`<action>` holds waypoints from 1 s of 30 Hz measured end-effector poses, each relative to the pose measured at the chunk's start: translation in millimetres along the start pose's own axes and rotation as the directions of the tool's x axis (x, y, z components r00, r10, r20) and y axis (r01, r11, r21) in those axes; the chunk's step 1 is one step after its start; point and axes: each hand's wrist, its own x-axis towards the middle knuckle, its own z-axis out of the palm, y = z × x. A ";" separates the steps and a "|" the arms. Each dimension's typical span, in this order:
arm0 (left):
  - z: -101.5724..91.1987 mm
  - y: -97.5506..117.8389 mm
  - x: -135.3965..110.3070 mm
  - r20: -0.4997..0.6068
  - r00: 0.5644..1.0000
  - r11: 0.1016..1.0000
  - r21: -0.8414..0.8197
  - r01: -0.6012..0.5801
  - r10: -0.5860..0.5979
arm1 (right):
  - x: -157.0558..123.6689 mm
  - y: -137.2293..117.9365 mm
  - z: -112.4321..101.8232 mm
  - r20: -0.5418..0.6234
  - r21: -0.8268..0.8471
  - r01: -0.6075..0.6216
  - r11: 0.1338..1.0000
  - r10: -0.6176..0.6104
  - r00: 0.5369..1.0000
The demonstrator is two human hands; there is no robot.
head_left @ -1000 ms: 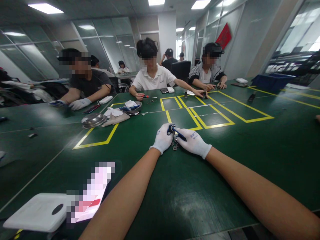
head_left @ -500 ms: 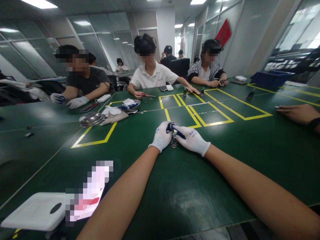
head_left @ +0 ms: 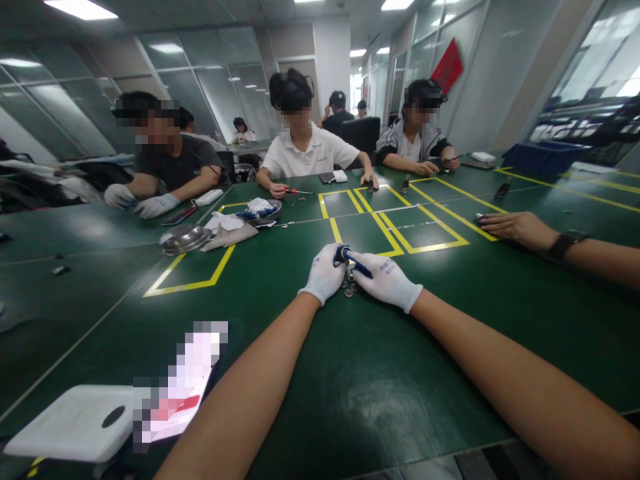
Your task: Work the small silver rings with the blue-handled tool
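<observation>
My left hand [head_left: 324, 272], in a white glove with dark blue fingertips, is closed at the middle of the green table. Its fingers pinch a small dark thing with a shiny rim, too small to name. My right hand [head_left: 387, 279], gloved the same way, meets it from the right. Its blue fingertips reach to the left fingers and press together; whatever lies between them is hidden. Several small round metal parts [head_left: 349, 292] lie on the table just below and between both hands.
Yellow tape frames mark the table [head_left: 310, 373]. Metal bowls [head_left: 185, 239] and cloths [head_left: 229, 235] lie to the left. A white device [head_left: 70, 423] and a lit phone [head_left: 183, 387] lie near left. A co-worker's hand [head_left: 520, 230] rests at right; other people sit across.
My hands stay almost in place. The co-worker's hand at right has slid left over the table with a small thing at its fingers. Across the table, a person's hand has drawn back left.
</observation>
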 end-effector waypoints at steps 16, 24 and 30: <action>0.9 -0.8 0.2 0.004 1.000 1.000 0.007 0.003 -0.004 | 0.3 0.3 0.2 -0.007 0.020 0.002 1.000 -0.002 1.000; 0.4 0.4 -0.1 0.004 1.000 1.000 -0.003 -0.001 0.001 | -0.1 -1.2 -1.9 0.005 0.005 -0.009 1.000 0.009 1.000; 1.0 -2.0 0.6 0.002 1.000 1.000 0.007 -0.002 0.002 | 0.2 -0.4 -0.8 0.008 0.010 -0.004 1.000 0.003 1.000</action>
